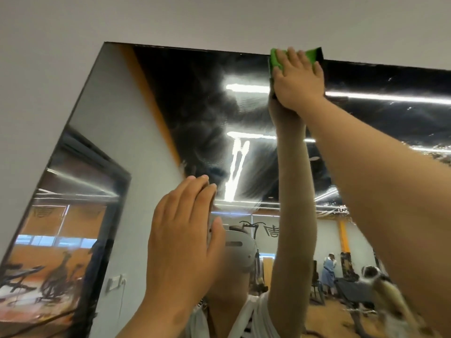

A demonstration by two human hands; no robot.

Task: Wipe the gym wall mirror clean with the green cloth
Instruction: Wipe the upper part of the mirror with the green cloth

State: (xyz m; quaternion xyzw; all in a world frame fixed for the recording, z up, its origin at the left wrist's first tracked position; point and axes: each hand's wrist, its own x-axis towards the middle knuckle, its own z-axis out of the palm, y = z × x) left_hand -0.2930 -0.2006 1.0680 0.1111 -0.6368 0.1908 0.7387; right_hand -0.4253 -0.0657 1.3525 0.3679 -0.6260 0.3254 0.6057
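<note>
1. Mirror point(195, 98): large wall-mounted pane, seen from below at a steep angle. Top edge runs across the upper part of the view; left edge slants down to lower left. White wall point(48, 69) borders it above & at left.
2. Green cloth point(277, 60): at the mirror's top edge, right of ctr, pressed flat to the glass. One corner shows left of my fingers, another at upper right, reaching the top edge.
3. My right hand point(299, 80): arm stretched up from lower right, palm on the cloth. Fingers point(290, 58) straight & slightly apart, pressing the cloth to the glass, not curled round it.
4. My left hand point(183, 240): raised lower down, ctr-left, well apart from the cloth, back of hand toward me. Fingers straight & close together, thumb out to the right; holds nothing. Cannot tell whether the palm touches the glass.
5. Glass surface: hazy streaks point(219, 113) & smears across the dark upper zone, left of the cloth.
6. Reflections:
   - reflected arm point(290, 191), meeting my right hand at the cloth
   - bright light strips point(244, 87)
   - white headset point(240, 250), partly behind my left hand
   - gym machines point(56, 279) at lower left
</note>
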